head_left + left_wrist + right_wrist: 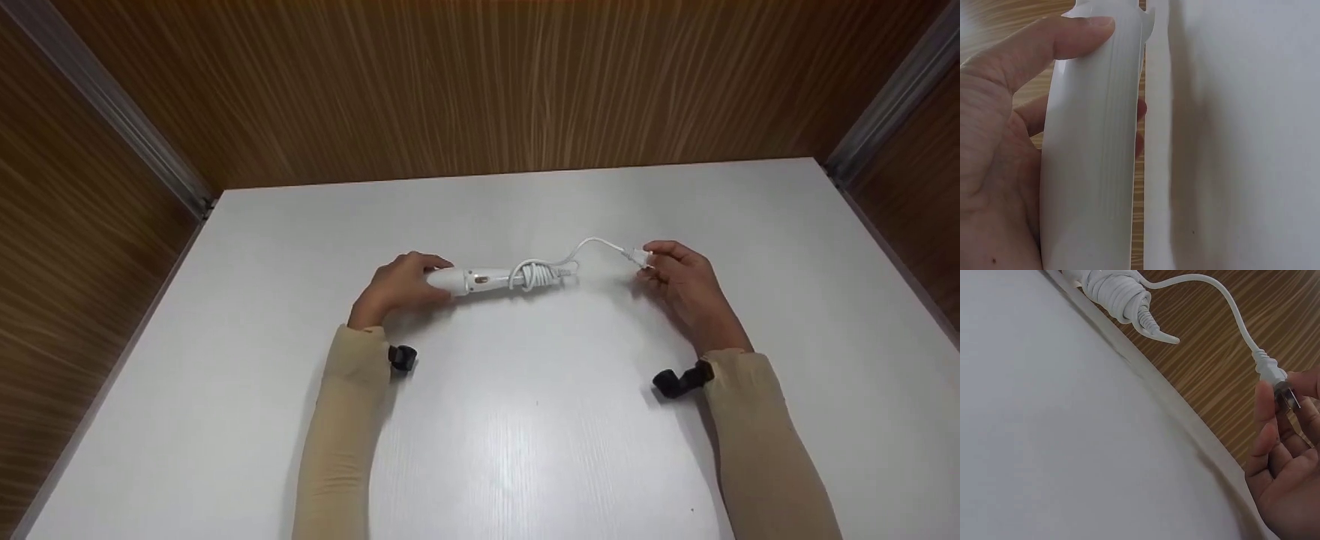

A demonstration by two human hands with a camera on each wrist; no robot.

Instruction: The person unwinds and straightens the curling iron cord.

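A white wand-shaped appliance (495, 280) lies on the white table (525, 420), its white cord (536, 271) wound round its barrel. My left hand (401, 285) grips the handle end (1092, 146), thumb (1044, 48) across the top and fingers curled behind. A loose stretch of cord (1230, 304) arcs right to the plug (637, 257). My right hand (679, 277) pinches the plug (1278, 379) between fingertips, metal prongs pointing toward the palm. The cord coil (1114, 292) and a tapered strain relief show at the top of the right wrist view.
Wood-grain walls (480, 82) close in the table at the back and both sides, with metal strips (112, 105) in the corners. A small black camera sits on each wrist (403, 358), (679, 380). Beige sleeves (345, 442) cover both forearms.
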